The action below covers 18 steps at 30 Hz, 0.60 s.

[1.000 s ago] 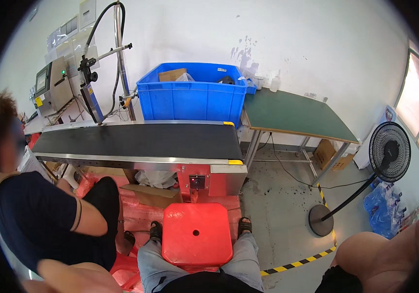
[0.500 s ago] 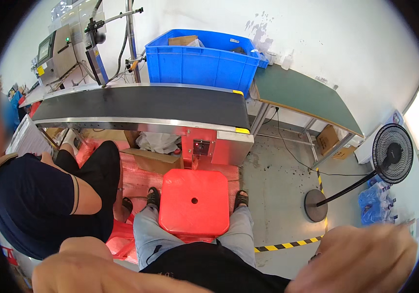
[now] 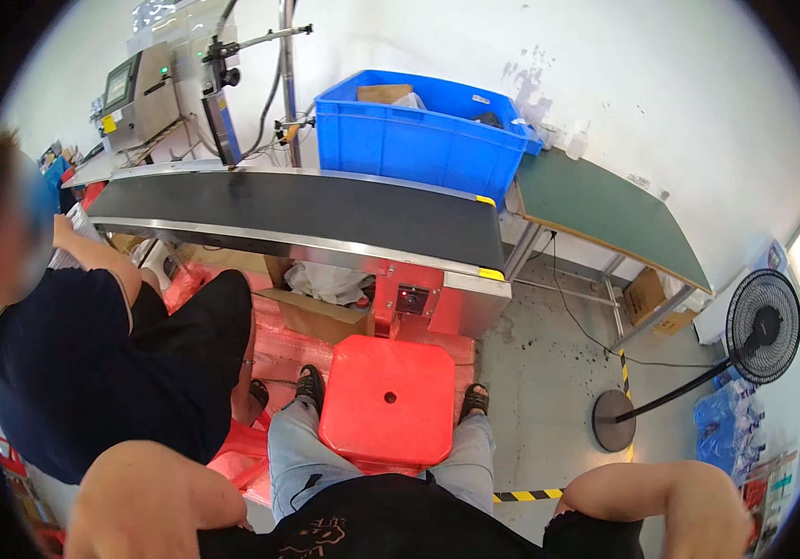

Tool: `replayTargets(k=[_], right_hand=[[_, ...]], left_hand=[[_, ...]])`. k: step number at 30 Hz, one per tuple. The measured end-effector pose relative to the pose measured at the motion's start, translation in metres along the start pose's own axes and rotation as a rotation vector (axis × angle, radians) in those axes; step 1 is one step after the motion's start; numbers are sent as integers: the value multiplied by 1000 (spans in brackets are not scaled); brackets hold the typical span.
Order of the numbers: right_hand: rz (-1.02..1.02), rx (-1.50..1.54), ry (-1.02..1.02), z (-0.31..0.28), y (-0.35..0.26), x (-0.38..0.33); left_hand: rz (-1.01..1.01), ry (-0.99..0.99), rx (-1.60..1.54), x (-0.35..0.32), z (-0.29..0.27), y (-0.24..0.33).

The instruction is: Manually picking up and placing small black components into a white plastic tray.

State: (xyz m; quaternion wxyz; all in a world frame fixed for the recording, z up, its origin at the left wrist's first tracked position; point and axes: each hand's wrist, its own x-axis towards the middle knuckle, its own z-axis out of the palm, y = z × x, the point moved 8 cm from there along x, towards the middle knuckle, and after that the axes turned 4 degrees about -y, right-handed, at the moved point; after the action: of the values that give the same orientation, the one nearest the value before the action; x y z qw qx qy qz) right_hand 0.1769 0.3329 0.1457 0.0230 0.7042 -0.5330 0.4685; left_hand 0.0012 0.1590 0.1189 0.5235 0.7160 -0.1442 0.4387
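Observation:
Neither of my hands shows; only my bent bare arms come in at the lower edge. My left arm (image 3: 143, 494) is at the lower left, beside a seated person in dark clothes (image 3: 74, 363). At the lower right, my right arm (image 3: 670, 489) comes out of a black sleeve and bends at the elbow. Whether my hands hold anything is hidden. Between my legs stands a red plastic stool (image 3: 386, 382) with a small hole in its top. Beyond it runs a conveyor with a black belt (image 3: 316, 210).
A blue bin (image 3: 418, 140) with cardboard in it stands behind the belt. To the right are a green-topped table (image 3: 605, 210) and a black standing fan (image 3: 763, 326). An open cardboard box (image 3: 311, 317) sits under the conveyor. A machine with a screen (image 3: 139, 98) is far left.
The view has shifted, so the conveyor, stool and bin appear lower and further right. My arms look different, with elbows and sleeves now showing. The seated person's arm is raised towards the conveyor.

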Motion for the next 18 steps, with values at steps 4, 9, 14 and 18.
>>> replayTargets(k=[4, 9, 14, 18], right_hand=[[290, 65, -146, 22, 52, -30], [270, 346, 237, -3, 86, -60], [358, 224, 539, -35, 71, 5], [591, -213, 592, -27, 58, 35]], left_hand=[[-232, -406, 94, -67, 17, -26], [-331, 870, -57, -163, -73, -113], [-1083, 1580, 852, -321, -108, -191], [-1655, 1249, 1496, -349, -96, -217]])
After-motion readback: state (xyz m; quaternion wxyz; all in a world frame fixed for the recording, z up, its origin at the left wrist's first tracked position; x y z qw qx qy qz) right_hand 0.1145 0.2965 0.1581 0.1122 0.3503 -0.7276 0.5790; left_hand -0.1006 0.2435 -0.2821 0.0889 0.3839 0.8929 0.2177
